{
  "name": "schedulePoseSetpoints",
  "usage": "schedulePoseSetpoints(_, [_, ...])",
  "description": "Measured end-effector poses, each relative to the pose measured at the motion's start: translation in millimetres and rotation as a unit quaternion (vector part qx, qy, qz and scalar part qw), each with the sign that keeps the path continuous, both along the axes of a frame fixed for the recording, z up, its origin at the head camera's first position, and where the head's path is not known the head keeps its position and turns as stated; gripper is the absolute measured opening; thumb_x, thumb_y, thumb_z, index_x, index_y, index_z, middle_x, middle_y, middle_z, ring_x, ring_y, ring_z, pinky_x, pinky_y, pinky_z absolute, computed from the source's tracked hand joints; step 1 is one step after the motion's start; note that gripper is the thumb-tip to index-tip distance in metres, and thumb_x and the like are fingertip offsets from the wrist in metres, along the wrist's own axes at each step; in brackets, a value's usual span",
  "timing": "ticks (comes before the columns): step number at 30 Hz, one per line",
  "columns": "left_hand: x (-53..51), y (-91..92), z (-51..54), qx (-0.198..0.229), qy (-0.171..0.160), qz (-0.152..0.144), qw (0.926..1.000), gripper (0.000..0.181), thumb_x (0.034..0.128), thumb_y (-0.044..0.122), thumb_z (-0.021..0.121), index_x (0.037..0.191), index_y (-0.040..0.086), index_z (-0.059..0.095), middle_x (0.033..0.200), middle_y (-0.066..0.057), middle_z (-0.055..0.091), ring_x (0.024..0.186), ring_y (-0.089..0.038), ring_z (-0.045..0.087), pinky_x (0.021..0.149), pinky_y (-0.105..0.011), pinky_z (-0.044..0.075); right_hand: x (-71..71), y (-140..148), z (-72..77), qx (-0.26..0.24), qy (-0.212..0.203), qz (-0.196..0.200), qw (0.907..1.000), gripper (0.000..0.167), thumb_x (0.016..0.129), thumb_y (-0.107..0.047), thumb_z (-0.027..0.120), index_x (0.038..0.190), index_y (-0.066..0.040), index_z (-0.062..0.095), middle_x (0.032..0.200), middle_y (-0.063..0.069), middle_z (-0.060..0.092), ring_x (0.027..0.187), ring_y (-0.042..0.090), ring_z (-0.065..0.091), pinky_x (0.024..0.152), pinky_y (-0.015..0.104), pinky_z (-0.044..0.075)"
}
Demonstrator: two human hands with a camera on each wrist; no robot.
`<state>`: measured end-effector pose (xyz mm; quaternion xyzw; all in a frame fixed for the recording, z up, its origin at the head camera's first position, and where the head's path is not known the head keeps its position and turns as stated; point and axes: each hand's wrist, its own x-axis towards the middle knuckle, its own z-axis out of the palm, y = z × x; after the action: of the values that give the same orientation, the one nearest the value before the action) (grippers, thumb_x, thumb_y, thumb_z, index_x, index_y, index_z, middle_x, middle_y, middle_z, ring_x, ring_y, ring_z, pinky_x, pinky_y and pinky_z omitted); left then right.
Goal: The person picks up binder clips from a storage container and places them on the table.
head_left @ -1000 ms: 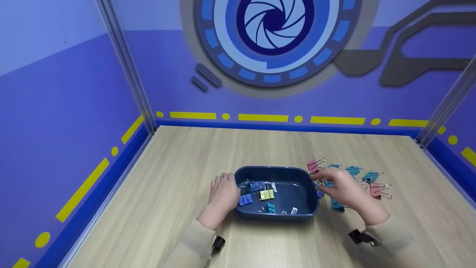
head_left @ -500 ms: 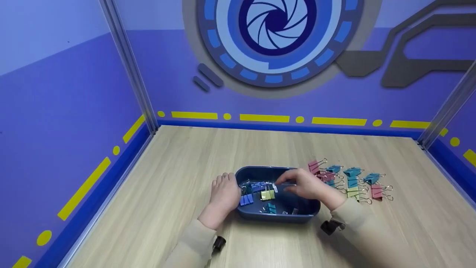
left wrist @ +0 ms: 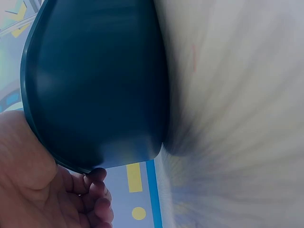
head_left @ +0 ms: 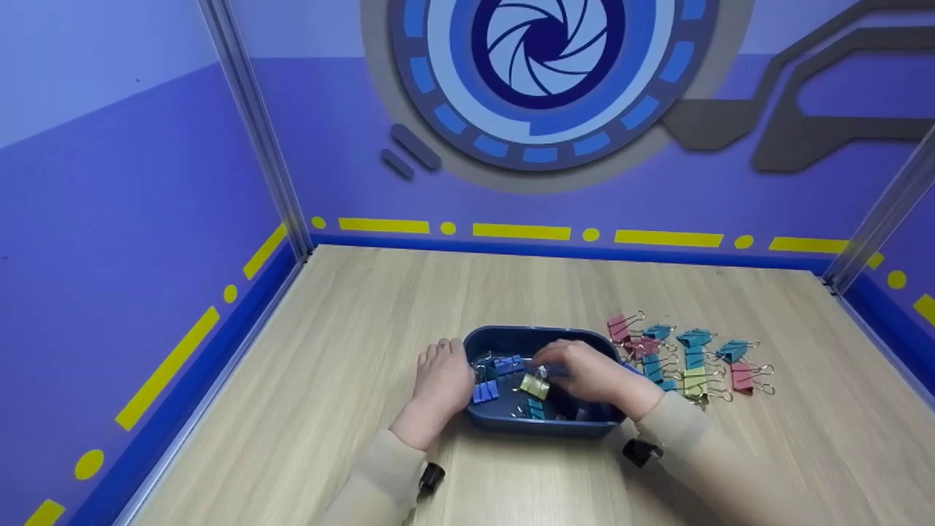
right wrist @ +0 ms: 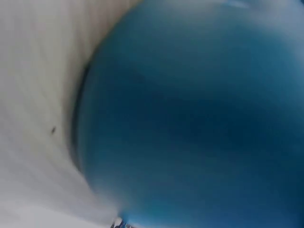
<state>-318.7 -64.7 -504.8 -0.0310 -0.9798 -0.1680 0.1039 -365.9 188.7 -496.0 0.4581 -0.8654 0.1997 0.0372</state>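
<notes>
A dark blue plastic box [head_left: 540, 429] stands on the table with several binder clips inside. My left hand [head_left: 443, 380] holds its left end; in the left wrist view the fingers [left wrist: 102, 206] lie outside the rim and the thumb's tip is hidden. My right hand [head_left: 588, 374] reaches into the box and pinches a yellow binder clip [head_left: 535, 387] by its wire handle. Blue clips [head_left: 485, 392] lie to its left, and a teal clip [head_left: 535, 409] lies just in front of it. The box's outer wall [right wrist: 190, 128] fills the right wrist view, blurred.
Right of the box, several loose binder clips lie in a cluster on the wooden table [head_left: 394, 292]: pink clips [head_left: 742, 377], teal clips [head_left: 694, 337] and a yellow-green clip [head_left: 694, 380]. Small clear or white bits [head_left: 581, 415] lie on the box floor. Printed walls enclose the table.
My right hand has moved left from the clips beside the box into it, then down to the yellow clip, which has shifted and tilted. The left hand stays on the box.
</notes>
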Motion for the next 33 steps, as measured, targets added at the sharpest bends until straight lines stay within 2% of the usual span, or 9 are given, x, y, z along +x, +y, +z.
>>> schedulePoseSetpoints(2, [-0.9,-0.2,0.1,0.000,0.000,0.000,1.0000,0.031,0.0941,0.017,0.061,0.116,-0.005,0.059,0.110,-0.020,0.063,0.105,-0.037,0.057,0.090,-0.048,0.044,0.4,6,-0.9,-0.001,-0.006,-0.004,1.0000,0.034,0.081,0.012,0.071,0.112,-0.002,0.076,0.109,0.011,0.076,0.102,0.028,0.072,0.089,0.042,0.058])
schedulePoseSetpoints(6, [-0.8,-0.7,-0.6,0.001,0.002,0.002,1.0000,0.031,0.0933,0.017,0.063,0.115,-0.005,0.059,0.111,-0.021,0.063,0.107,-0.038,0.057,0.092,-0.048,0.044,1.3,14,-3.5,-0.002,-0.058,-0.030,0.9979,0.030,0.080,0.007,0.076,0.109,-0.002,0.077,0.103,0.010,0.077,0.090,0.022,0.074,0.079,0.034,0.060])
schedulePoseSetpoints(9, [-0.6,-1.2,-1.6,0.004,0.006,0.002,1.0000,0.029,0.0928,0.015,0.061,0.114,-0.005,0.059,0.110,-0.021,0.063,0.107,-0.038,0.057,0.092,-0.048,0.043,0.1,15,-4.0,-0.021,-0.096,-0.047,0.9941,0.027,0.079,-0.001,0.081,0.106,-0.003,0.078,0.100,0.009,0.078,0.084,0.017,0.074,0.075,0.030,0.059])
schedulePoseSetpoints(12, [-0.1,-1.3,-2.0,0.003,0.009,-0.001,1.0000,0.026,0.0925,0.014,0.060,0.111,-0.004,0.059,0.107,-0.020,0.063,0.104,-0.037,0.057,0.089,-0.048,0.043,-1.0,13,-4.9,-0.033,-0.114,-0.063,0.9909,0.025,0.078,-0.008,0.085,0.102,-0.005,0.079,0.095,0.007,0.079,0.080,0.013,0.074,0.072,0.028,0.058])
schedulePoseSetpoints(19, [-0.8,-0.2,0.0,0.004,0.006,-0.003,1.0000,0.028,0.0938,0.016,0.061,0.113,-0.004,0.059,0.106,-0.019,0.062,0.103,-0.036,0.057,0.089,-0.047,0.043,-1.3,8,-9.0,-0.020,-0.109,-0.091,0.9897,0.017,0.080,-0.013,0.085,0.097,-0.010,0.081,0.091,0.001,0.079,0.080,0.006,0.070,0.073,0.027,0.058])
schedulePoseSetpoints(23, [-1.4,0.1,0.4,0.002,0.003,-0.002,1.0000,0.028,0.0943,0.017,0.061,0.113,-0.004,0.060,0.107,-0.019,0.062,0.103,-0.037,0.057,0.090,-0.048,0.044,-1.3,7,-9.4,-0.022,-0.121,-0.102,0.9871,0.015,0.081,-0.015,0.085,0.095,-0.011,0.081,0.089,0.000,0.079,0.078,0.002,0.067,0.071,0.025,0.056])
schedulePoseSetpoints(26, [-1.6,0.1,-0.1,0.003,0.003,-0.001,1.0000,0.028,0.0939,0.016,0.061,0.114,-0.004,0.060,0.107,-0.019,0.063,0.104,-0.037,0.058,0.090,-0.048,0.044,-1.2,5,-9.6,-0.025,-0.129,-0.114,0.9847,0.015,0.081,-0.017,0.085,0.094,-0.011,0.081,0.087,-0.002,0.078,0.076,0.001,0.064,0.070,0.025,0.055])
schedulePoseSetpoints(33, [-0.7,-0.2,0.1,0.002,0.002,0.000,1.0000,0.028,0.0934,0.016,0.061,0.113,-0.004,0.060,0.105,-0.019,0.062,0.103,-0.037,0.058,0.090,-0.047,0.044,-1.6,4,-10.7,-0.031,-0.116,-0.130,0.9842,0.008,0.082,-0.013,0.083,0.091,-0.012,0.081,0.085,-0.004,0.078,0.075,0.002,0.064,0.072,0.026,0.054])
